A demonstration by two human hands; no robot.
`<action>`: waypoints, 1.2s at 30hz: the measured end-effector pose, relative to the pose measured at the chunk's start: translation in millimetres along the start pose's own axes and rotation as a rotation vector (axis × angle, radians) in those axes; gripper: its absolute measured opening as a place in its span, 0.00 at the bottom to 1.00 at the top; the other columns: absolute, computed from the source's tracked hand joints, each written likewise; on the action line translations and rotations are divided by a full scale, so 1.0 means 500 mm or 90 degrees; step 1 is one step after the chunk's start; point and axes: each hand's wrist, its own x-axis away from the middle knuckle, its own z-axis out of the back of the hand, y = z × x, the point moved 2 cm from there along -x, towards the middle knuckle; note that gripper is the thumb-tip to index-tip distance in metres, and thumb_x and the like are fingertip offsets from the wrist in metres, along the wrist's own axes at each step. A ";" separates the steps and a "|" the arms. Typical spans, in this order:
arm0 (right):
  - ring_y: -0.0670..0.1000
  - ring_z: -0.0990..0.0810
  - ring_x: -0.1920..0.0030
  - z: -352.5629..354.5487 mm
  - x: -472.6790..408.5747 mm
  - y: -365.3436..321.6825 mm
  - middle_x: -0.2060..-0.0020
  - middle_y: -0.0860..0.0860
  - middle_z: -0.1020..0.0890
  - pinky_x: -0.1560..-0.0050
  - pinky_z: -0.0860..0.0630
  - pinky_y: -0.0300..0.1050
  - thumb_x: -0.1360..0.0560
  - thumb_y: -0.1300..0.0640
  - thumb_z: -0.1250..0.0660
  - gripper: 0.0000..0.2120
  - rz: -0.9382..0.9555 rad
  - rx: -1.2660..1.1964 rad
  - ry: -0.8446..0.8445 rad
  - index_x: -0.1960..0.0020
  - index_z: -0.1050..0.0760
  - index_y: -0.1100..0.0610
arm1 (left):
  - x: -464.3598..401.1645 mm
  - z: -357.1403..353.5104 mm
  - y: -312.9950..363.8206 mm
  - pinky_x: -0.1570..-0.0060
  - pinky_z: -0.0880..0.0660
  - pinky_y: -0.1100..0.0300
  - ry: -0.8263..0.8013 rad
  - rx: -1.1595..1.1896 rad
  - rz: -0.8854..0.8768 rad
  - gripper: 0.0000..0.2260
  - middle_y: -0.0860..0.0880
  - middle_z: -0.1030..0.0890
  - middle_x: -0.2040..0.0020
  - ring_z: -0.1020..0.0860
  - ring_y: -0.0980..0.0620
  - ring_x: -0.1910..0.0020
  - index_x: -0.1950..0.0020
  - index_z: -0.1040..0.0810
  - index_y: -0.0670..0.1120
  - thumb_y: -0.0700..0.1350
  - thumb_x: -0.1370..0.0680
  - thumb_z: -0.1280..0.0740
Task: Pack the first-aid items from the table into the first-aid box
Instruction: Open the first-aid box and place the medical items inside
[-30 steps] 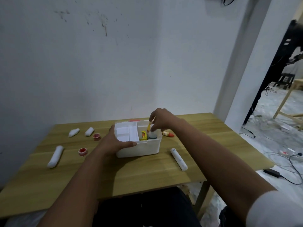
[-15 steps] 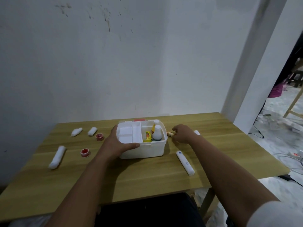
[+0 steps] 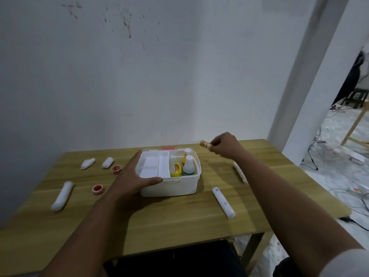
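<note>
The white first-aid box (image 3: 169, 186) stands open mid-table, with two white bottles (image 3: 188, 165) and a yellow packet (image 3: 177, 170) in its right compartment. My left hand (image 3: 132, 177) grips the box's left front rim. My right hand (image 3: 224, 145) is raised to the right of the box and holds a small orange tube (image 3: 205, 144) above the table. White bandage rolls lie at the left (image 3: 62, 195), at the back left (image 3: 87, 163) (image 3: 107, 162), and to the right of the box (image 3: 223, 202) (image 3: 240, 172). Two red-centred tape rolls (image 3: 98, 190) (image 3: 116, 169) sit left of the box.
The wooden table (image 3: 179, 226) stands against a white wall. A white pillar (image 3: 303, 86) rises at the right. Beyond it the floor holds cables (image 3: 355, 196) and a wooden frame (image 3: 357, 124).
My right hand left the box, reached down to the table right of it, picked up the small orange tube and lifted it. My left hand stayed on the box.
</note>
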 end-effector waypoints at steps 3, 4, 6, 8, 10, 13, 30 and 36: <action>0.51 0.12 0.59 0.062 0.009 -0.061 0.58 0.53 0.12 0.58 0.15 0.48 0.28 0.59 0.23 0.12 0.054 -0.093 -0.001 0.45 0.15 0.58 | 0.000 0.001 -0.007 0.33 0.28 0.45 0.023 -0.014 0.037 0.61 0.55 0.36 0.20 0.34 0.49 0.25 0.17 0.45 0.59 0.71 0.44 0.20; 0.51 0.12 0.59 0.078 0.014 -0.084 0.58 0.54 0.12 0.57 0.15 0.48 0.28 0.60 0.23 0.11 0.073 -0.114 -0.024 0.45 0.16 0.58 | 0.001 0.000 -0.006 0.32 0.28 0.43 0.031 -0.019 0.038 0.62 0.55 0.38 0.19 0.35 0.49 0.25 0.17 0.45 0.59 0.71 0.45 0.19; 0.50 0.12 0.58 0.097 0.028 -0.129 0.57 0.54 0.12 0.56 0.15 0.47 0.27 0.62 0.23 0.10 0.108 -0.113 -0.097 0.46 0.16 0.59 | 0.002 -0.001 -0.002 0.30 0.30 0.42 0.047 -0.039 0.025 0.62 0.55 0.40 0.18 0.37 0.48 0.23 0.17 0.46 0.58 0.69 0.44 0.18; 0.49 0.12 0.57 0.099 0.045 -0.170 0.57 0.53 0.12 0.58 0.16 0.42 0.27 0.62 0.23 0.09 0.136 -0.050 -0.170 0.46 0.15 0.58 | 0.000 -0.001 0.001 0.29 0.33 0.43 0.048 -0.065 0.013 0.62 0.54 0.44 0.17 0.39 0.48 0.22 0.16 0.47 0.57 0.68 0.43 0.19; 0.48 0.13 0.57 0.085 0.062 -0.205 0.57 0.52 0.12 0.60 0.18 0.38 0.26 0.61 0.23 0.09 0.151 0.047 -0.225 0.46 0.14 0.57 | -0.004 0.000 0.002 0.30 0.32 0.44 0.028 -0.073 0.018 0.64 0.54 0.43 0.17 0.39 0.48 0.22 0.16 0.48 0.57 0.73 0.46 0.21; 0.50 0.13 0.55 0.038 0.085 -0.243 0.56 0.51 0.13 0.60 0.19 0.39 0.27 0.62 0.22 0.09 0.191 0.201 -0.241 0.47 0.14 0.57 | -0.006 0.001 0.002 0.32 0.30 0.45 0.007 -0.064 0.026 0.68 0.53 0.41 0.17 0.37 0.47 0.22 0.16 0.48 0.58 0.79 0.50 0.25; 0.53 0.22 0.51 -0.125 0.104 -0.273 0.62 0.48 0.24 0.32 0.39 0.64 0.24 0.64 0.30 0.11 0.332 0.602 -0.219 0.60 0.28 0.53 | -0.002 -0.004 0.017 0.47 0.30 0.61 0.013 -0.026 0.002 0.53 0.54 0.32 0.25 0.35 0.56 0.34 0.20 0.45 0.60 0.60 0.38 0.18; 0.51 0.25 0.51 -0.136 0.096 -0.255 0.57 0.45 0.21 0.30 0.41 0.66 0.23 0.60 0.30 0.05 0.361 0.561 -0.261 0.49 0.21 0.52 | -0.002 -0.003 0.004 0.40 0.30 0.55 0.013 -0.003 0.014 0.57 0.52 0.35 0.20 0.35 0.56 0.33 0.16 0.47 0.56 0.59 0.37 0.17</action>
